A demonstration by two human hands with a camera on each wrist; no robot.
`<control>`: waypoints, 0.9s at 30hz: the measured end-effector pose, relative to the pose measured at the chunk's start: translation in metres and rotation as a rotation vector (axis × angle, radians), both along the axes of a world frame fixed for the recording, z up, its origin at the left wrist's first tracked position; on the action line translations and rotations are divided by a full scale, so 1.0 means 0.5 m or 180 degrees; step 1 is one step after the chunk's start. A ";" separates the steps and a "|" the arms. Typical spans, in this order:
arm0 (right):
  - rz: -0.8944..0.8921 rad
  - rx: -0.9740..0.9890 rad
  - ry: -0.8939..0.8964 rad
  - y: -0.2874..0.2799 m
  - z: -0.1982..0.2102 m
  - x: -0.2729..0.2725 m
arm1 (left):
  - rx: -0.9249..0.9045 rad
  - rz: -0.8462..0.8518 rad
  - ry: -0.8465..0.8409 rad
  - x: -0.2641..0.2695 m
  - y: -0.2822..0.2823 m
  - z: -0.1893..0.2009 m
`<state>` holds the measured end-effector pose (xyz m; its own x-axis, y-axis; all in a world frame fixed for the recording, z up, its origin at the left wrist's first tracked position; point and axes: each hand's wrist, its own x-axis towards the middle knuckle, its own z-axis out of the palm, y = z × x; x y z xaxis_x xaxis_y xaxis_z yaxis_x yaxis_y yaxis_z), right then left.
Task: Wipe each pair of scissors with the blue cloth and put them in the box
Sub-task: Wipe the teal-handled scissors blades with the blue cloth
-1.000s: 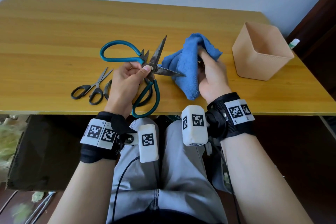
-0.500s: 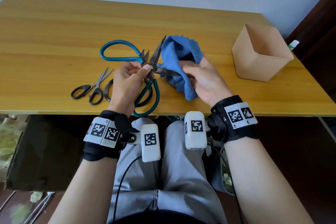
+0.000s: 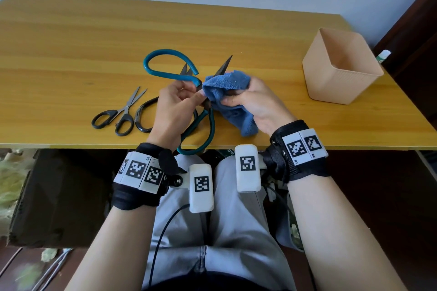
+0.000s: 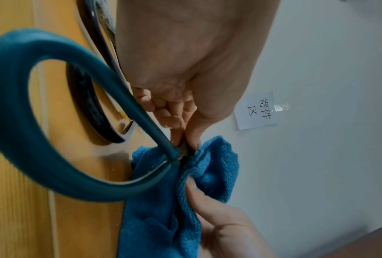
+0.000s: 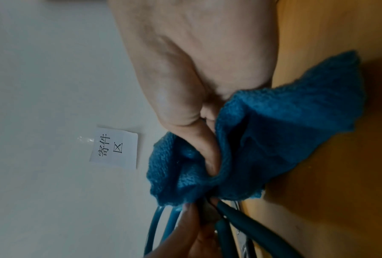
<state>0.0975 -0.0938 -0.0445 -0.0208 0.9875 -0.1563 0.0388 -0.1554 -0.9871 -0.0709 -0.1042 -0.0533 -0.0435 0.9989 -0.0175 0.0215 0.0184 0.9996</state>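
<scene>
Both hands work above the near edge of the wooden table (image 3: 71,54). Left hand (image 3: 173,111): fingers and thumb are curled and pinch the teal-handled scissors (image 3: 203,134) at the pivot, where the handle loops meet the blades. One teal loop hangs toward the person past the table edge; the blades stand spread apart, and one dark blade tip (image 3: 224,65) projects up and away above the cloth. Right hand (image 3: 254,101): fingers and thumb are closed on the blue cloth (image 3: 224,85), which is bunched and folded around the other blade directly beside the left thumb. In the left wrist view the cloth (image 4: 163,218) wraps the metal just beyond the point where the two teal handle ends (image 4: 170,153) join, and the right thumb presses into a fold of it. In the right wrist view the thumb (image 5: 209,157) is sunk into the gathered cloth (image 5: 284,131), with the teal handles (image 5: 225,227) emerging below.

A second teal-handled pair (image 3: 165,64) lies on the table behind the left hand, touching or overlapping the held pair as seen from the head camera. A small black-handled pair (image 3: 118,116) lies flat to the left, blades pointing away. A larger black-handled pair (image 3: 142,116) lies just beside it, partly hidden by the left hand.

The tan box (image 3: 340,78) stands upright near the right table edge, well apart from both hands. A paper label (image 4: 256,110) is taped to the wall.
</scene>
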 end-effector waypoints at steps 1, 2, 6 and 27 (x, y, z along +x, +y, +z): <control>-0.0007 0.0014 -0.0030 0.001 0.000 -0.001 | 0.0018 -0.0002 0.0017 0.002 -0.001 0.001; 0.0001 0.0034 -0.0056 0.001 0.000 -0.002 | 0.0037 -0.0006 0.0047 0.003 0.000 0.000; 0.0060 0.0032 0.0042 -0.005 -0.003 -0.003 | 0.0059 -0.0085 0.0187 0.001 0.007 -0.001; -0.0019 -0.0025 0.0063 -0.014 -0.023 0.006 | -0.0059 0.0064 -0.0130 -0.017 0.015 0.004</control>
